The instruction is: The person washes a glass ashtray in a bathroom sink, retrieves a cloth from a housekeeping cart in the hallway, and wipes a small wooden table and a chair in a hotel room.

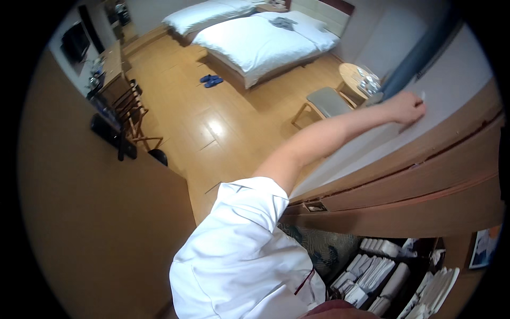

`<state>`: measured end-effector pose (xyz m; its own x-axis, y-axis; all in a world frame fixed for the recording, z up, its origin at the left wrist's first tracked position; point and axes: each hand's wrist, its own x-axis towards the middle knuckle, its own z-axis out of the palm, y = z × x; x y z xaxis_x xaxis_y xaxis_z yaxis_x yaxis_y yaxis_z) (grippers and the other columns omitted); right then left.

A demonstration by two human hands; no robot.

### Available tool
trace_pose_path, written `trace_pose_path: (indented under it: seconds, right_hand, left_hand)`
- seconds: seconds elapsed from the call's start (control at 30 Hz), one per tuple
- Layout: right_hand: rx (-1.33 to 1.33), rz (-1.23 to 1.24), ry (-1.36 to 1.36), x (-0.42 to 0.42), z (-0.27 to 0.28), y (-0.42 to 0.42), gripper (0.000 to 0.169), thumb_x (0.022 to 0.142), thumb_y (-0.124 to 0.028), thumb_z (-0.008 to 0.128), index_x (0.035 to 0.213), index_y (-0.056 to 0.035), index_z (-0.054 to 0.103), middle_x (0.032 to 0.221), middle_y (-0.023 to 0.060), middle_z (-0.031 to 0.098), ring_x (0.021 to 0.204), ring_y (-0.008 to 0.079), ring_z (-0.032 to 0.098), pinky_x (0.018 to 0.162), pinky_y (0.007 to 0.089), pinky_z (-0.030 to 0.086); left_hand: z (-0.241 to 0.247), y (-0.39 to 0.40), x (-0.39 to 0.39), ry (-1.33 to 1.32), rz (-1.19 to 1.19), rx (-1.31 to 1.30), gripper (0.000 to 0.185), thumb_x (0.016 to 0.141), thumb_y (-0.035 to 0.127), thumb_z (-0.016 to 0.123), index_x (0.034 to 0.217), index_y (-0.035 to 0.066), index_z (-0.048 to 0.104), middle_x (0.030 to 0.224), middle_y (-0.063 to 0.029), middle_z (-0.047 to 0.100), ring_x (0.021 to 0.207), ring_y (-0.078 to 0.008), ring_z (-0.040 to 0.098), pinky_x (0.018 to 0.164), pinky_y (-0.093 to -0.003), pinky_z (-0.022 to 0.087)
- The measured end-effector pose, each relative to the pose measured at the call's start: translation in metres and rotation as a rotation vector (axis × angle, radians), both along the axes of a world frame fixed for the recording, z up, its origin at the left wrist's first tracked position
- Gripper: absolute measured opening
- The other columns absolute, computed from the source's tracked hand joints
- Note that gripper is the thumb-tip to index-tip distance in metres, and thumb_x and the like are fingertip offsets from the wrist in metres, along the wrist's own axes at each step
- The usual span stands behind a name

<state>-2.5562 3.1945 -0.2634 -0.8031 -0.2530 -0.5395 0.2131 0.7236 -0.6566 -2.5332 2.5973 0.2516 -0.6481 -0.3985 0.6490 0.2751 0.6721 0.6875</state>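
My left hand (pixel 408 107) reaches past the door frame to the white wall (pixel 450 79) at the right. Its fingers are curled at the wall, beside a small pale thing too indistinct to name. The picture does not settle whether the fingers hold anything. My bare forearm crosses the view above a white sleeve. My right hand is out of view. At the left stands an open wooden door (pixel 99 207) with a dark lock handle (pixel 113 135).
Inside are two beds with white bedding (pixel 255 44), blue slippers (pixel 211 80), a chair (pixel 328 101), a round table (pixel 352 77) and a folding luggage rack (pixel 133 111). The wooden door frame (pixel 398 187) runs along the right. Folded white linens (pixel 374 275) fill a cart at lower right.
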Motion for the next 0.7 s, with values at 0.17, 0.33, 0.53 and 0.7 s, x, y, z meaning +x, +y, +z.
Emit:
trace_pose_path:
  seconds: [0.17, 0.33, 0.53, 0.7]
  right_hand:
    - [-0.137, 0.039, -0.015, -0.023, -0.022, -0.024, 0.054, 0.084, -0.035, 0.057, 0.13, -0.0194, 0.034, 0.096, 0.0186, 0.053, 0.077, 0.0301, 0.051, 0.066, 0.0413, 0.045]
    - [-0.639, -0.013, 0.074, -0.026, -0.046, -0.036, 0.055, 0.083, -0.021, 0.055, 0.132, -0.0126, 0.032, 0.086, 0.0127, 0.052, 0.068, 0.0215, 0.051, 0.058, 0.0327, 0.043]
    - [-0.85, -0.488, -0.475, 0.012, -0.062, 0.004, 0.043, 0.087, -0.017, 0.053, 0.126, -0.0101, 0.039, 0.097, 0.0123, 0.052, 0.077, 0.0222, 0.052, 0.057, 0.036, 0.045]
    - [-0.301, -0.435, -0.253, 0.039, -0.051, 0.017, 0.044, 0.084, -0.015, 0.054, 0.125, -0.0076, 0.041, 0.101, 0.0142, 0.052, 0.083, 0.0243, 0.052, 0.064, 0.0362, 0.044]
  left_hand:
    - [0.011, -0.003, -0.002, -0.05, 0.278, -0.333, 0.026, 0.086, 0.013, 0.042, 0.076, -0.002, 0.061, 0.082, -0.0239, 0.06, 0.081, -0.0391, 0.059, 0.073, -0.0461, 0.047]
    - [0.056, -0.039, 0.049, 0.288, 0.542, -0.332, 0.02, 0.086, 0.014, 0.042, 0.088, -0.001, 0.056, 0.081, -0.0192, 0.059, 0.079, -0.0354, 0.059, 0.07, -0.0413, 0.048]
    - [-0.116, -0.14, 0.319, 0.268, 0.669, 0.237, 0.021, 0.072, 0.01, 0.056, 0.092, 0.003, 0.059, 0.085, -0.0141, 0.059, 0.072, -0.0305, 0.058, 0.064, -0.0401, 0.047]
    - [-0.2, -0.091, 0.586, -0.673, 2.037, -0.212, 0.03, 0.076, 0.035, 0.06, 0.077, 0.006, 0.066, 0.076, -0.0182, 0.061, 0.074, -0.0361, 0.059, 0.068, -0.0434, 0.046]
